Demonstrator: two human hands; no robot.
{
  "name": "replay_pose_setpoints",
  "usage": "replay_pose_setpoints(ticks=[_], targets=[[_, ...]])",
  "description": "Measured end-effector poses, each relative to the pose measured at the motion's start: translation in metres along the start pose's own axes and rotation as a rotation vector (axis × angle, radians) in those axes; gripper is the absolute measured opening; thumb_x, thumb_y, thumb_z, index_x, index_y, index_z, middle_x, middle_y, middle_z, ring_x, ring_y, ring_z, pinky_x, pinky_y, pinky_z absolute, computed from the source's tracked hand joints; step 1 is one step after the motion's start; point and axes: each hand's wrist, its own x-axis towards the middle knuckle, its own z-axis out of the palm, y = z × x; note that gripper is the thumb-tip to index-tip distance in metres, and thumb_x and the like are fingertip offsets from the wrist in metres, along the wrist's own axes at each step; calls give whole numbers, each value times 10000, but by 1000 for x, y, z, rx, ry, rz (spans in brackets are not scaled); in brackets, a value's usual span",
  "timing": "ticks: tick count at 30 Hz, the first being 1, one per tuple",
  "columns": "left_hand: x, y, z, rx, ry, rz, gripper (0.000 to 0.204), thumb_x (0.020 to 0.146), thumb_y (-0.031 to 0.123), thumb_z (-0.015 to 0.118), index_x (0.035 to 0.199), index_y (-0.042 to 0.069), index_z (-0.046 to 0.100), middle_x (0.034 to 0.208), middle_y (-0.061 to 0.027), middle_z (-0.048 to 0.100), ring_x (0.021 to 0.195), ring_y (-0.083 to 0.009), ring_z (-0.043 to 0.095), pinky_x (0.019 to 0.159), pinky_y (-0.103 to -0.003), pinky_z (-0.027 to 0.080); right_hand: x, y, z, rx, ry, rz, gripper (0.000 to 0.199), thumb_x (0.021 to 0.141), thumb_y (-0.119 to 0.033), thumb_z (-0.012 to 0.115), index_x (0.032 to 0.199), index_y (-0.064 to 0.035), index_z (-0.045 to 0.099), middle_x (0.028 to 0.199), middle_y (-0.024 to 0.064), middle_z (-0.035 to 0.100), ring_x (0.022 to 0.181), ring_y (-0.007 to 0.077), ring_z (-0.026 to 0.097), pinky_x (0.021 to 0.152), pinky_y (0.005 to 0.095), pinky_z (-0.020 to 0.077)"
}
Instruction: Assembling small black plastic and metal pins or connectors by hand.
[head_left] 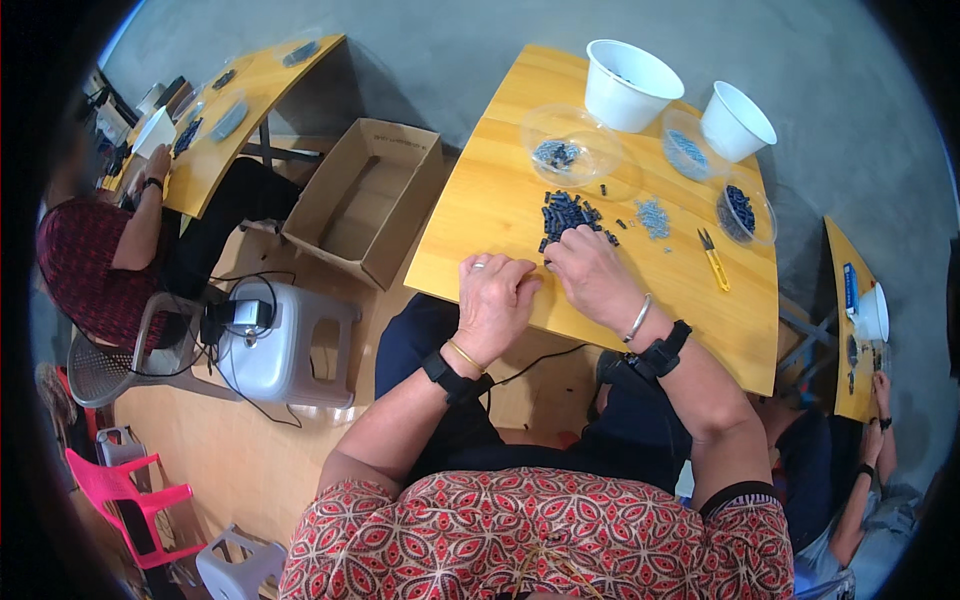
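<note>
Pile of dark bits, pointing many ways, just past right hand; left hand farther, by near edge of counter. Fingers curled; cannot tell if gripping.

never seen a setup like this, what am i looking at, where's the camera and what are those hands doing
There is no robot here, just a person's bare hands. The single picture comes from a wide camera worn on their head, looking down, so edges look bent.

On the wooden table lie a pile of small dark parts, some small silvery-grey pieces and yellow-handled snips. Around them stand three clear bowls of more parts and two white tubs.

The right hand has its fingertips at the pile's near edge; the left hand is beside it, fingers curled. Whether either grips a part is hidden.
</note>
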Motion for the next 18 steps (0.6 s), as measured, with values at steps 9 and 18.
replay_pose_setpoints(ticks=[9,18], targets=[[-2,26,-12,-1041,-256,-552,118,838,76,611,908,-16,634,770,-31,629,669,-73,551,580,-221,458,-30,-36,-21,287,121,139,102,757,27,512,840,6,456,766,161,496,741,343,500,650,416,414],[-8,29,-12,-993,-625,-583,126,834,78,619,922,-11,639,784,-31,639,653,-70,563,589,-202,469,-67,-52,-26,543,172,252,145,770,9,532,912,-10,511,829,166,531,787,332,533,673,382,441]])
